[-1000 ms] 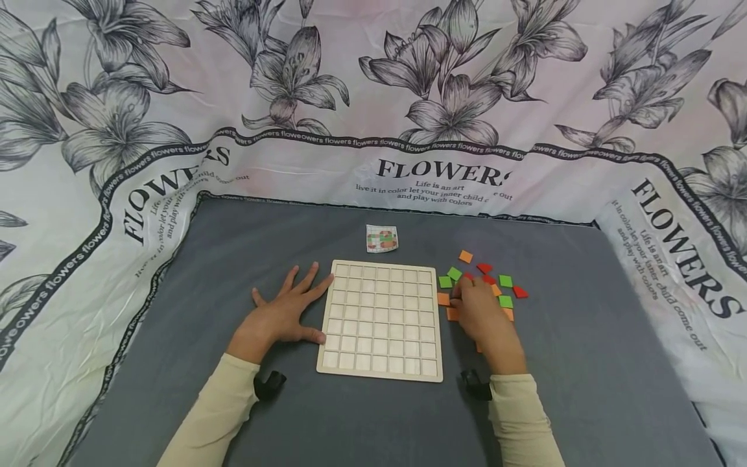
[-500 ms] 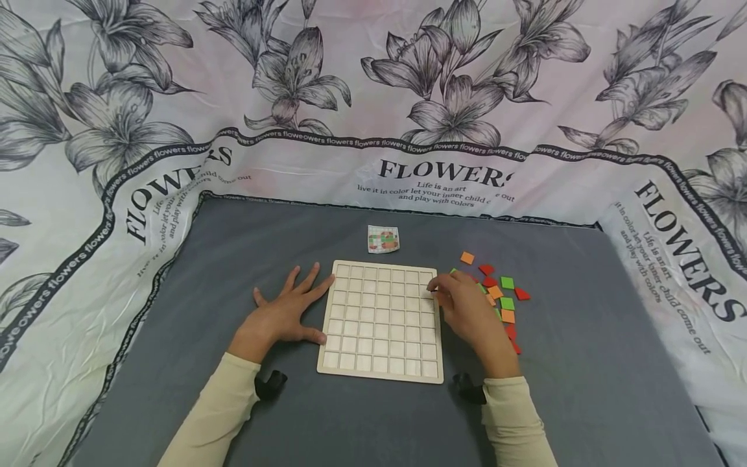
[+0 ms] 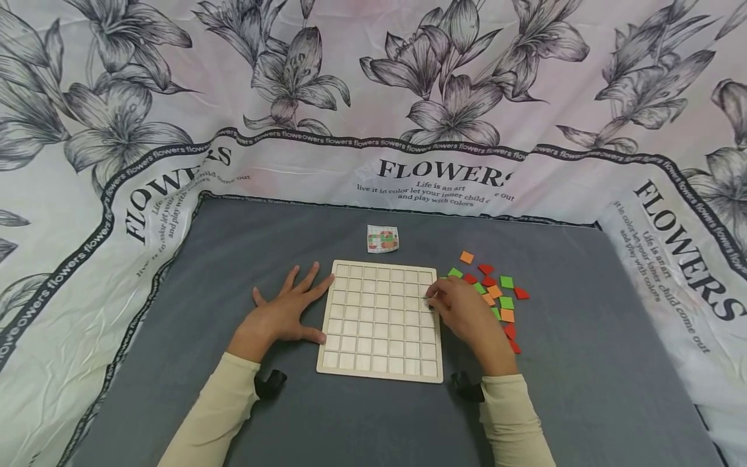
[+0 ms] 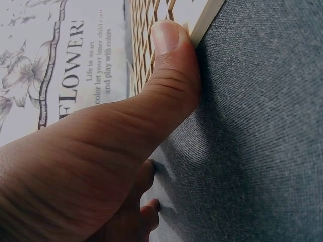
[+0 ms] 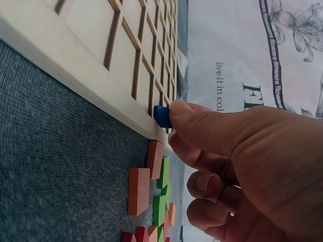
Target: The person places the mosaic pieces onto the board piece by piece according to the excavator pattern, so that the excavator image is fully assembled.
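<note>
A square wooden grid board (image 3: 373, 321) lies flat on the grey cloth. My left hand (image 3: 280, 316) is spread at its left side, with the thumb (image 4: 171, 55) resting on the frame and the index fingertip touching the edge. Over the right edge of the board, my right hand (image 3: 463, 308) pinches a small blue piece (image 5: 162, 116) between thumb and forefinger. In the right wrist view that piece is at the grid's edge cells; whether it touches the board I cannot tell. Its far side is hidden by the fingers. The grid cells in sight hold no pieces.
Several loose tiles lie right of the board, including an orange tile (image 3: 467, 257), a green tile (image 3: 506, 282) and a red tile (image 3: 521, 294). Some are partly behind my right hand. Beyond the board lies a small printed pattern card (image 3: 382, 239).
My right hand has come left from the loose tiles to the board's right edge, then shifted slightly toward me along it. The left hand and board have stayed put.
</note>
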### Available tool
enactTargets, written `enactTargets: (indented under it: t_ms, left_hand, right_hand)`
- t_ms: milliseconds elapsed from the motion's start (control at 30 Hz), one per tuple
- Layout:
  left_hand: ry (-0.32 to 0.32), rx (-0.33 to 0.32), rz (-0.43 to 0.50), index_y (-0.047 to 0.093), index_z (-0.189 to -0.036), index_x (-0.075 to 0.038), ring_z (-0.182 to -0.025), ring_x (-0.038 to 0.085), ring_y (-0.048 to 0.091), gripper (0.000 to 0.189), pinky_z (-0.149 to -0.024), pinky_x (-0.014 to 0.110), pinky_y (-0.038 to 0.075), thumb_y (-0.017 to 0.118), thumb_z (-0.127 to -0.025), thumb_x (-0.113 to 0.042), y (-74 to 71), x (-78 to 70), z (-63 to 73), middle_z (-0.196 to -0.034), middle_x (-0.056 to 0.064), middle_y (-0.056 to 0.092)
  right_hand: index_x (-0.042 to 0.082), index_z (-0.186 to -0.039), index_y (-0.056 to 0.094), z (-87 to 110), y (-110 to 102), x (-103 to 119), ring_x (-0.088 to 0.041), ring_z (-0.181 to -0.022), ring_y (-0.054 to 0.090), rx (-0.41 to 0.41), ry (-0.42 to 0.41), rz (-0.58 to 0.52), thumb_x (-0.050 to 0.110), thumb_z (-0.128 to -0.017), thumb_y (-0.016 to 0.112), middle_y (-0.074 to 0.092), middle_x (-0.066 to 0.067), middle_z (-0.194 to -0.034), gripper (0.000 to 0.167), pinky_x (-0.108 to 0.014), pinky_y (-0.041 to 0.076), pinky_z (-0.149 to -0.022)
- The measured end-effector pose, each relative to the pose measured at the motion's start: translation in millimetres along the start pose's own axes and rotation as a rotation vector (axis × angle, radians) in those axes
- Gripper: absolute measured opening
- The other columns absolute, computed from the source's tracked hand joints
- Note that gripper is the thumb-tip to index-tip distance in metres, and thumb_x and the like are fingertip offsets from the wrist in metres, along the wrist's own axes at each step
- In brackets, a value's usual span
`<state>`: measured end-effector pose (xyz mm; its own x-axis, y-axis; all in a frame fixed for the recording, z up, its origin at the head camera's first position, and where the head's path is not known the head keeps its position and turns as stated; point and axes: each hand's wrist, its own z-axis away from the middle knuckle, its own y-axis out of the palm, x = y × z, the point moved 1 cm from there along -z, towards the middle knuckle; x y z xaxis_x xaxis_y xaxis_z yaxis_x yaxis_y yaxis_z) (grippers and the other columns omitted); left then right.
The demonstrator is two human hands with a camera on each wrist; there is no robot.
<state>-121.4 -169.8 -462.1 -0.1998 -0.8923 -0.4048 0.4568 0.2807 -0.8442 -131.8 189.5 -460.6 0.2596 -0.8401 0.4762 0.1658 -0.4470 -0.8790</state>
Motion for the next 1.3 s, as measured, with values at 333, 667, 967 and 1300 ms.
enactTargets:
  t_ms: [333, 667, 967, 1300]
  left_hand:
    - [-0.005, 0.006, 0.002, 0.017, -0.172, -0.034, -0.163, 0.040, -0.007, 0.121, -0.100, 0.096, -0.005, 0.089, -0.077, -0.057, 0.2, -1.0, 0.0, -0.179, 0.001, 0.000]
    - [0.006, 0.007, 0.015, 0.017, -0.172, -0.034, -0.163, 0.040, -0.008, 0.120, -0.100, 0.096, -0.006, 0.089, -0.078, -0.058, 0.5, -1.5, 1.4, -0.179, 0.001, -0.001]
    - [0.013, 0.002, 0.021, 0.017, -0.172, -0.034, -0.163, 0.040, -0.008, 0.121, -0.100, 0.096, -0.008, 0.089, -0.078, -0.058, 1.7, 0.6, 0.1, -0.179, 0.001, -0.001]
    - [0.008, 0.000, 0.014, 0.016, -0.172, -0.035, -0.163, 0.039, -0.009, 0.121, -0.100, 0.096, -0.009, 0.088, -0.077, -0.060, 3.4, 4.6, -1.6, -0.179, 0.001, -0.002]
  right_hand:
    - [0.014, -0.103, 0.076, 3.6, 1, -1, -0.015, -0.075, 0.059, 0.011, 0.039, -0.021, 0.018, -0.097, 0.080, 0.066, 0.000, -0.095, 0.008, -0.034, 0.053, -0.065]
    - [0.016, -0.104, 0.076, 3.0, 3, 1, -0.015, -0.078, 0.059, 0.006, 0.041, -0.021, 0.018, -0.095, 0.082, 0.069, 0.002, -0.096, 0.010, -0.033, 0.053, -0.069]
    - [0.014, -0.101, 0.076, 2.1, 0, 5, -0.019, -0.086, 0.064, 0.018, 0.067, 0.012, 0.020, -0.096, 0.082, 0.069, -0.001, -0.096, 0.010, -0.042, 0.058, -0.077]
    - [0.012, -0.095, 0.068, 0.5, 4, 10, -0.016, -0.071, 0.057, 0.004, 0.127, 0.067, 0.021, -0.097, 0.078, 0.063, 0.000, -0.080, 0.013, -0.034, 0.051, -0.062]
